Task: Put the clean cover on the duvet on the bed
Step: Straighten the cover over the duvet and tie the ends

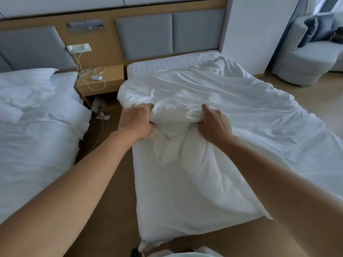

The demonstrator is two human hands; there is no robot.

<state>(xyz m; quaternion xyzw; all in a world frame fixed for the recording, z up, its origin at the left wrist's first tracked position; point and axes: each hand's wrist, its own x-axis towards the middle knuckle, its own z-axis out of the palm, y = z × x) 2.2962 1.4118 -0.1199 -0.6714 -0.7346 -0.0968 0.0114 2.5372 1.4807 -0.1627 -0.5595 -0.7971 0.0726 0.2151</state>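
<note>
Starting left: second bed [37, 117], then a wooden nightstand [111, 81] with a white charger [96, 77]. My left hand [136, 122] and right hand [215, 123] both have fingers curled tight into a bunched wad of the white duvet [222, 89], which sprawls across the mattress [167, 191]. Grey armchair [306, 62] far right.

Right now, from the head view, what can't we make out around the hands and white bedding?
Head view:
Left hand and right hand fingertips: buried in the bunched white bedding.
Duvet versus cover: white on white, inseparable.
Small white device on the wooden nightstand: too small to identify.
Dark object on the grey armchair: cut by right edge.
</note>
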